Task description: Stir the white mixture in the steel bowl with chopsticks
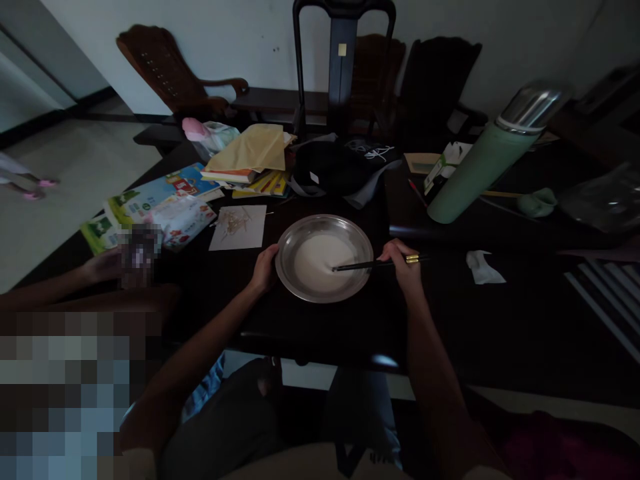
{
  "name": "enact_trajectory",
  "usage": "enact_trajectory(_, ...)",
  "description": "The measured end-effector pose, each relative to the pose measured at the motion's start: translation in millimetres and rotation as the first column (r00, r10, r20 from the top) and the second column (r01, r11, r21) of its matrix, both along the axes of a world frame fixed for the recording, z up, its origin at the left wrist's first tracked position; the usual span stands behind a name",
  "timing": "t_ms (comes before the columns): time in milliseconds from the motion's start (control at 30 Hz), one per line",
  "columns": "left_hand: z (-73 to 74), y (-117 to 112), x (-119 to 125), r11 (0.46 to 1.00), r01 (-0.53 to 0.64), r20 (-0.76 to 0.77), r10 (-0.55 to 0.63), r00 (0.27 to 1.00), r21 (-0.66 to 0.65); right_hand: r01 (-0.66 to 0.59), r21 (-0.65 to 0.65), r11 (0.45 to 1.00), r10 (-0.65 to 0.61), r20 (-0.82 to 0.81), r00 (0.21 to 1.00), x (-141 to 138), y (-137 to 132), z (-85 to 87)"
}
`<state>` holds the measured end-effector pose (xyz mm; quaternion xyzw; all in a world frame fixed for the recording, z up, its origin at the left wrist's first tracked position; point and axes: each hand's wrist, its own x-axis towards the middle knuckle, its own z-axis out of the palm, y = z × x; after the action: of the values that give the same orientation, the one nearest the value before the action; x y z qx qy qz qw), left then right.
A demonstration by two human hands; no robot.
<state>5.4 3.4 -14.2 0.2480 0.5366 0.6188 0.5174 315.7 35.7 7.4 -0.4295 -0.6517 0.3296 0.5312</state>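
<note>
A round metal bowl [286,283] stands on the dark table in front of me, with a pale, milky liquid [320,257] in it. At its left rim, my left hand [265,268] is closed on the edge. My right hand [404,265] grips a pair of dark chopsticks [367,265] with gold bands, to the right of the bowl. Their tips reach into the liquid near its middle. Left of the bowl lies a white sheet of paper [250,237] with a small heap of thin, pale bits on it.
Another person's hand [103,265] is at the left, partly pixelated. Behind the bowl are stacked books [245,175] and a black bag [330,170]. A green thermos [485,170] stands at the back right. A crumpled tissue [485,268] lies on the right.
</note>
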Motion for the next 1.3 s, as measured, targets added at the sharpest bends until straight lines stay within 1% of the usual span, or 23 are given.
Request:
enact_trajectory(67, 0.4, 0.0, 0.3, 1.0, -0.003, -0.012, 0.003, 1.0, 0.005, -0.087, -0.009, 0.996, 0.087, 0.053, 0.995, -2.5, -1.1, 1.0)
enact_trajectory(133, -0.2, 0.4, 0.6, 1.0, -0.008, -0.015, 0.008, 1.0, 0.003, -0.121, 0.006, 0.993, 0.12, 0.114, 0.986, -4.8, -1.3, 1.6)
enact_trajectory(200, -1.2, 0.9, 0.4, 1.0, -0.016, -0.013, 0.016, 1.0, -0.005, -0.063, 0.034, 0.997, 0.058, 0.128, 0.99, -4.1, -0.5, 1.5)
enact_trajectory(267, -1.9, 1.2, -0.1, 1.0, -0.017, -0.015, 0.017, 1.0, -0.01, 0.019, 0.048, 0.999, -0.023, 0.09, 0.996, -1.3, 0.3, 1.0)
enact_trajectory(300, -2.0, 1.2, -0.3, 1.0, -0.012, -0.014, 0.012, 1.0, -0.01, 0.036, 0.045, 0.998, -0.039, 0.066, 0.997, -0.2, 0.5, 0.7)
enact_trajectory(367, -1.5, 1.1, -0.5, 1.0, -0.003, -0.011, 0.003, 1.0, -0.006, -0.001, 0.033, 0.999, -0.001, 0.045, 0.999, 0.0, 0.4, 0.4)
enact_trajectory(433, -0.5, 0.9, -0.3, 1.0, -0.003, -0.011, 0.003, 1.0, -0.004, -0.083, 0.024, 0.996, 0.081, 0.087, 0.993, -2.5, 0.2, 0.1)
enact_trajectory(500, 0.4, 0.6, 0.3, 1.0, -0.011, -0.008, 0.011, 1.0, -0.006, -0.115, 0.027, 0.993, 0.11, 0.146, 0.983, -4.5, 0.8, -0.5)
enact_trajectory(567, 0.8, 0.4, 0.9, 1.0, -0.016, 0.003, 0.016, 1.0, -0.012, -0.057, 0.04, 0.998, 0.05, 0.162, 0.986, -3.0, 2.3, -1.6)
enact_trajectory(633, 0.6, 0.4, 1.1, 1.0, -0.016, 0.02, 0.016, 1.0, -0.017, 0.034, 0.048, 0.998, -0.04, 0.112, 0.993, 1.1, 3.7, -2.9)
enact_trajectory(700, 0.2, 0.5, 0.9, 1.0, -0.012, 0.027, 0.012, 1.0, -0.016, 0.061, 0.037, 0.997, -0.063, 0.056, 0.996, 3.9, 3.8, -3.7)
enact_trajectory(767, -0.3, 0.7, 0.5, 1.0, -0.009, 0.021, 0.01, 1.0, -0.01, -0.007, 0.022, 1.0, 0.005, 0.063, 0.998, 2.5, 2.5, -3.3)
enact_trajectory(833, -0.9, 1.0, 0.0, 1.0, -0.008, 0.007, 0.008, 1.0, -0.003, -0.099, 0.016, 0.995, 0.096, 0.127, 0.987, -1.8, 1.0, -2.2)
enact_trajectory(867, -1.2, 1.1, -0.2, 1.0, -0.009, 0.004, 0.009, 1.0, -0.003, -0.124, 0.017, 0.992, 0.12, 0.155, 0.981, -3.7, 0.6, -1.7)
enact_trajectory(900, -1.4, 1.1, -0.3, 1.0, -0.009, 0.004, 0.009, 1.0, -0.004, -0.123, 0.024, 0.992, 0.118, 0.168, 0.979, -4.8, 0.5, -1.5)
enact_trajectory(933, -1.6, 1.1, -0.4, 1.0, -0.009, 0.007, 0.009, 1.0, -0.005, -0.093, 0.033, 0.995, 0.086, 0.161, 0.983, -4.8, 0.8, -1.4)
enact_trajectory(1000, -1.9, 1.0, -0.6, 1.0, -0.008, 0.017, 0.008, 1.0, -0.01, 0.012, 0.038, 0.999, -0.016, 0.101, 0.995, -2.2, 1.7, -2.1)
enact_trajectory(1067, -2.1, 1.0, -0.8, 1.0, -0.007, 0.024, 0.008, 1.0, -0.017, 0.06, 0.017, 0.998, -0.06, 0.039, 0.997, 0.8, 2.2, -3.2)
enact_trajectory(1133, -2.3, 1.1, -1.0, 1.0, -0.011, 0.027, 0.011, 1.0, -0.014, 0.003, 0.001, 1.0, -0.003, 0.035, 0.999, 0.8, 1.9, -3.8)
enact_trajectory(1200, -2.5, 1.2, -1.2, 1.0, -0.007, 0.026, 0.008, 1.0, -0.008, -0.086, 0.007, 0.996, 0.085, 0.09, 0.992, -1.9, 1.1, -3.7)
enact_trajectory(1233, -2.7, 1.3, -1.3, 1.0, -0.005, 0.025, 0.005, 1.0, -0.006, -0.108, 0.016, 0.994, 0.105, 0.12, 0.987, -3.3, 0.9, -3.5)
enact_trajectory(1267, -2.8, 1.4, -1.2, 1.0, -0.004, 0.025, 0.004, 1.0, -0.005, -0.109, 0.026, 0.994, 0.104, 0.141, 0.984, -4.1, 0.9, -3.3)
enact_trajectory(1300, -2.9, 1.5, -1.0, 1.0, -0.004, 0.027, 0.004, 1.0, -0.006, -0.084, 0.032, 0.996, 0.079, 0.145, 0.986, -4.1, 1.1, -3.2)
